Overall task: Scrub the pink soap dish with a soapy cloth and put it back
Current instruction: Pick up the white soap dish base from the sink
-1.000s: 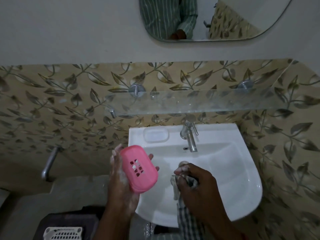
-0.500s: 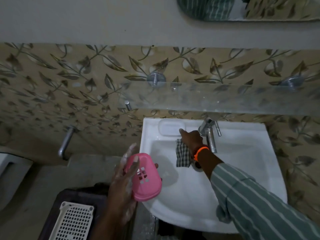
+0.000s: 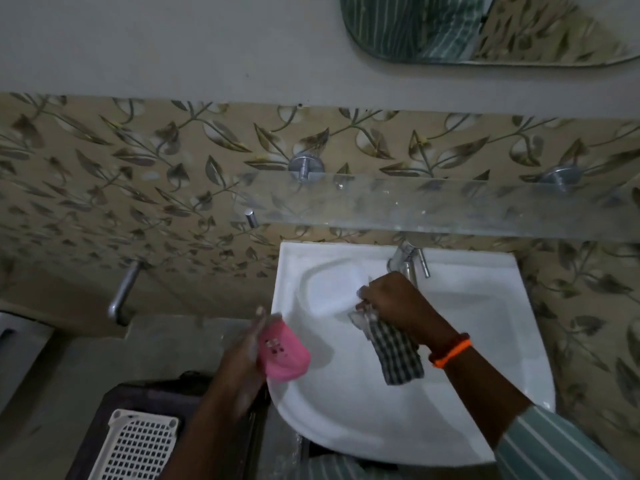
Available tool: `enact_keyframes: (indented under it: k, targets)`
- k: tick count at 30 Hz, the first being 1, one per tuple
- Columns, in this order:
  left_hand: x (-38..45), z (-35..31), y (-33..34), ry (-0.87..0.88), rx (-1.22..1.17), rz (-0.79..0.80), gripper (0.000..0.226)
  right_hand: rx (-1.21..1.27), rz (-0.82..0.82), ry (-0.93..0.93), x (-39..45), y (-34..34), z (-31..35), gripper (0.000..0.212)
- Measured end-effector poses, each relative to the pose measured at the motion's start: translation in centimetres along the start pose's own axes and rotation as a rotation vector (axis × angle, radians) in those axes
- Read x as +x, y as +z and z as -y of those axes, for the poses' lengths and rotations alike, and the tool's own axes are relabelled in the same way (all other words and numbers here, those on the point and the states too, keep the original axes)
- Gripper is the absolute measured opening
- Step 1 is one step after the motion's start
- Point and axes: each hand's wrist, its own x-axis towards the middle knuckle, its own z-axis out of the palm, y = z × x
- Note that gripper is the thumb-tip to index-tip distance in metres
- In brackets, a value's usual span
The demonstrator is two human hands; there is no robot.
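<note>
The left hand (image 3: 242,355) grips the light, stiff pink plastic soap dish (image 3: 284,355) (probably slippery; hold its rims); the right hand (image 3: 394,306) clutches the limp checked cloth (image 3: 394,351).

Dim bathroom, leaf-patterned tiled wall (image 3: 138,174), glass shelf (image 3: 450,206), mirror (image 3: 485,29), white sink (image 3: 485,341)

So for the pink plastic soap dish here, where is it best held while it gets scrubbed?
By its long edges, from the left, as the left hand does now: its grip wraps the pink oval plastic soap dish, leaving the slotted face open to the checked cloth in the right hand.
</note>
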Motion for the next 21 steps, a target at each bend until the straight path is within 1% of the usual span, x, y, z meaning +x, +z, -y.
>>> enact_keyframes:
  k: [1,3,4,5,6,7,9,11,13,15,16,18,21]
  targets:
    - [0.2,-0.5,0.2,-0.031,0.014,0.063,0.065,0.016,-0.020,-0.009,-1.6,-0.4,0.2,0.036]
    - [0.1,-1.3,0.7,-0.113,0.052,0.206,0.085,-0.040,0.003,-0.026,-4.4,-0.7,1.0,0.045]
    - [-0.4,-1.5,1.3,-0.162,0.078,0.291,0.085,-0.057,0.030,-0.047,-6.0,-0.9,1.6,0.047]
    - [-1.0,-1.5,1.9,-0.203,0.121,0.393,0.080,-0.070,0.041,-0.067,-6.9,-0.8,1.6,0.048]
    - [-1.8,-1.4,2.6,-0.237,0.154,0.481,0.074,-0.102,0.038,-0.077,-7.6,-0.7,1.8,0.048]
    - [-2.8,-1.2,3.4,-0.258,0.188,0.533,0.069,-0.145,0.013,-0.087,-8.1,-0.6,1.7,0.047]
    - [-4.6,-0.6,4.6,-0.241,0.241,0.530,0.056,-0.197,-0.074,-0.099,-9.0,0.0,1.8,0.046]
    - [-6.1,0.4,5.6,-0.190,0.270,0.503,0.048,-0.178,-0.158,-0.098,-10.1,0.3,2.0,0.039]
    - [-6.7,2.0,6.1,-0.181,0.201,0.478,0.052,-0.098,-0.169,-0.059,-11.1,-0.1,2.4,0.023]
    - [-7.2,3.2,6.2,-0.175,0.110,0.471,0.060,0.005,-0.205,-0.059,-11.9,-0.2,2.5,0.020]
    - [-7.3,3.8,6.3,-0.160,0.069,0.455,0.065,0.011,-0.257,-0.081,-12.3,0.0,2.4,0.021]
    - [-7.5,4.7,6.7,-0.127,0.007,0.419,0.071,-0.086,-0.409,-0.137,-12.9,1.0,2.1,0.023]
    - [-7.9,5.5,7.5,-0.118,-0.060,0.405,0.073,-0.166,-0.608,-0.213,-13.7,2.3,1.9,0.028]
